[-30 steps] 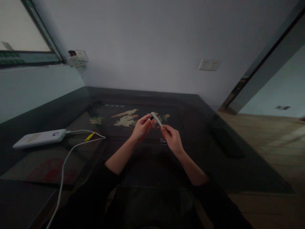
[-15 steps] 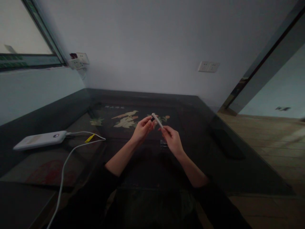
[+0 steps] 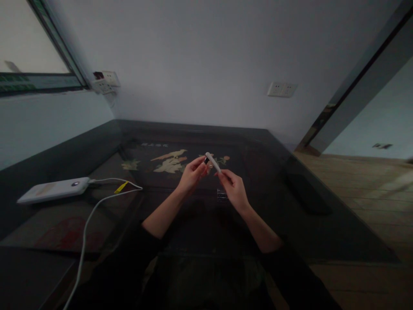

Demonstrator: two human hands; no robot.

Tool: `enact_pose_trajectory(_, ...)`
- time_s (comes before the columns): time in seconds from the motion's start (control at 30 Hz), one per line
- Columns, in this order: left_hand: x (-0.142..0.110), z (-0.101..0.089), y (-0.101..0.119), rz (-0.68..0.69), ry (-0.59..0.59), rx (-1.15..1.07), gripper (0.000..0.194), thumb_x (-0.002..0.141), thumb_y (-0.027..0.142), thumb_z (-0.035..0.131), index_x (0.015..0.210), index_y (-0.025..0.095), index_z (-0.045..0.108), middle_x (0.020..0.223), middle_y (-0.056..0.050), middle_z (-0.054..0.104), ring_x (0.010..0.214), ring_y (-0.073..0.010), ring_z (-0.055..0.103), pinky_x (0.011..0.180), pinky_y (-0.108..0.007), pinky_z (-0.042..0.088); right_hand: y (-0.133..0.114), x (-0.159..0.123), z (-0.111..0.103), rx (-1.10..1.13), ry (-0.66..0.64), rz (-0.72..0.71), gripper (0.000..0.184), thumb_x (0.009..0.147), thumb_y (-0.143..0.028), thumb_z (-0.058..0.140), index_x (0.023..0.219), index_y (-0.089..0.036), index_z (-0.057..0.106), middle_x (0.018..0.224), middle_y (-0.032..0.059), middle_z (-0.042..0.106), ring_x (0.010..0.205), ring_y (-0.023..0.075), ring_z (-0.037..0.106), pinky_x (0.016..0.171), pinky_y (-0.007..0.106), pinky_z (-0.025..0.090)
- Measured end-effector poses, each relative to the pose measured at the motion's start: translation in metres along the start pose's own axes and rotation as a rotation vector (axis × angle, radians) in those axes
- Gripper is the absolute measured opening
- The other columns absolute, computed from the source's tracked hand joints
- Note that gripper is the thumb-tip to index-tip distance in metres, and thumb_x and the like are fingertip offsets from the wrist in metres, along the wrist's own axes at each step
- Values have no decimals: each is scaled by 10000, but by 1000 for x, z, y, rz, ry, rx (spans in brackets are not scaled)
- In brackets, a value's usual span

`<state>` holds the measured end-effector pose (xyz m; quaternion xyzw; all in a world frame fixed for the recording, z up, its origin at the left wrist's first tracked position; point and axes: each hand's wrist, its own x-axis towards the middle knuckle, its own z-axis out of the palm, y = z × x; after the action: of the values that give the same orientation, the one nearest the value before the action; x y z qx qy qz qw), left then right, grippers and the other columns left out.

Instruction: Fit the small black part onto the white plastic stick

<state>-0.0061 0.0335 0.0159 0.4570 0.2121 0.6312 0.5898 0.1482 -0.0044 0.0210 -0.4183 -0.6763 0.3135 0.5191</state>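
Note:
My left hand (image 3: pixel 193 174) is closed, its thumb and fingertips pinching a small black piece (image 3: pixel 206 160) too small to name. A slim, flat, pale stick (image 3: pixel 213 163) slants over the table, its upper end at that black piece. The lower end of the stick is gripped between the thumb and fingers of my right hand (image 3: pixel 235 187). Just left of my right hand, a small shiny, ribbed thing (image 3: pixel 221 196) rests on the dark tabletop, partly hidden by the hand; its kind is unclear.
On the left of the dark table (image 3: pixel 193 224) lies a white power bank (image 3: pixel 53 190) with a white cable (image 3: pixel 86 228) carrying a yellow tag (image 3: pixel 121 187). A black flat object (image 3: pixel 308 193) lies to the right. A wall with sockets (image 3: pixel 282 89) stands behind.
Both hands keep nearly the same place and the same hold. The pale stick has barely shifted at its upper end.

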Motion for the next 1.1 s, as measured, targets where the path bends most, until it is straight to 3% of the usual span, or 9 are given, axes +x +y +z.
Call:
enact_pose_trajectory(0.3, -1, 5, 6, -12, 16, -42, 479, 642, 449, 764, 992, 131, 692, 610, 22, 518, 549, -63, 430, 550, -204, 356, -1, -5, 5, 146, -172, 47, 371, 872, -479, 482, 889, -149, 650, 557, -34, 395, 471, 83, 328, 434, 223, 241)
enact_pose_trajectory(0.57, -1, 3, 4, 18, -73, 15, 522, 676, 512, 713, 1011, 113, 683, 558, 39, 489, 534, -62, 403, 551, -204, 342, 3, -1, 2, 83, -69, 31, 331, 866, -455, 506, 851, -150, 633, 576, -26, 425, 496, 88, 356, 442, 222, 251)
enact_pose_trajectory(0.87, 0, -2, 0, 27, -11, 12, 490, 630, 483, 759, 962, 132, 678, 525, 44, 527, 501, -63, 436, 546, -213, 347, 4, 2, -1, 18, 17, 18, 326, 869, -447, 497, 852, -152, 636, 598, -4, 486, 509, 99, 390, 447, 226, 261)
enact_pose_trajectory(1.1, 0, 1, 2, 25, -29, -11, 492, 620, 465, 771, 986, 149, 684, 617, 25, 560, 527, -55, 436, 552, -215, 356, 4, -2, 3, 92, -65, 26, 341, 862, -473, 503, 868, -161, 640, 587, -14, 464, 493, 93, 371, 439, 222, 262)
